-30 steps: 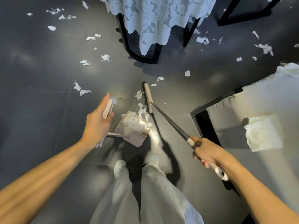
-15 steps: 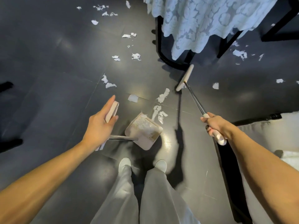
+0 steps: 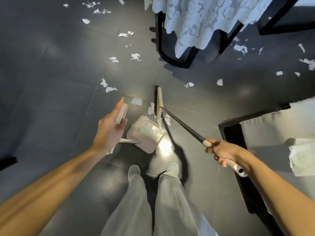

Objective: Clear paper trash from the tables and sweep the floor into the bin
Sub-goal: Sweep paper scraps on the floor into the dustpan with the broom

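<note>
— Two hands, two tools: where does each one lie?
— The dustpan sits on the dark floor just ahead of the shoes, below and right of the left hand. The broom rests its head on the floor at the pan's far edge, and its shaft slants back to the right hand.
— How do they look?
— The pan is beige and tilted, with white paper scraps heaped inside. More lie beside the brush. The broom has a pale head, black shaft and pale grip.
— And the fingers?
— The left fingers stretch along the pan's upright handle with the thumb opposite, pinching it. The right fingers curl fully round the pale grip.
</note>
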A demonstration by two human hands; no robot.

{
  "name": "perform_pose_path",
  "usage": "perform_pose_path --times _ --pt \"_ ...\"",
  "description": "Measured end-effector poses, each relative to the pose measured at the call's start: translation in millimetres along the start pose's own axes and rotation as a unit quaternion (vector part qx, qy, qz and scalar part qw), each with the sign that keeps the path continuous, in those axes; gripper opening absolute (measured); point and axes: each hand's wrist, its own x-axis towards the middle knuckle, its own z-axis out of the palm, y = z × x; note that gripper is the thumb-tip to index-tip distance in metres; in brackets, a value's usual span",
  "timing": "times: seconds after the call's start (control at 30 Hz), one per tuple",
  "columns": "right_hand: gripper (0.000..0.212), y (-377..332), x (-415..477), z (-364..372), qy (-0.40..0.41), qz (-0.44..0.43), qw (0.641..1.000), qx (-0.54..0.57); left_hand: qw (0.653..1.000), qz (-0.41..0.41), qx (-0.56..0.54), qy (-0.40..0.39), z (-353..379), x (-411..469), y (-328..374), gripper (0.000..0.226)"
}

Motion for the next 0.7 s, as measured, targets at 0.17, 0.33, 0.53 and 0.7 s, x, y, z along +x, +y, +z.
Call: perform_pose_path --times 0.17,0.33,0.53,0.7 --pt "0.056 6.8 -41.2 1.1 0.033 -0.023 0.999 -0.035 1.0 0.007 -0.022 -0.007 -17.9 2.1 -14.9 0.063" --pt "0.061 0.3 -59.2 23.4 0.115 -0.048 0.981 -0.15 1.0 0.017 -0.023 -0.001 -38.8 4.1 -33.8 0.064" --pt "0.056 -18.3 -31.1 74.6 0.141 -0.043 0.964 -0.219 0.999 0.028 -0.022 -0.024 -53.1 17.4 -52.7 0.063" --pt "0.07 -9.8 -29.8 146.3 0.059 -0.016 0.968 -0.241 0.999 0.04 0.0 -0.026 -50.7 31.4 -54.1 0.061"
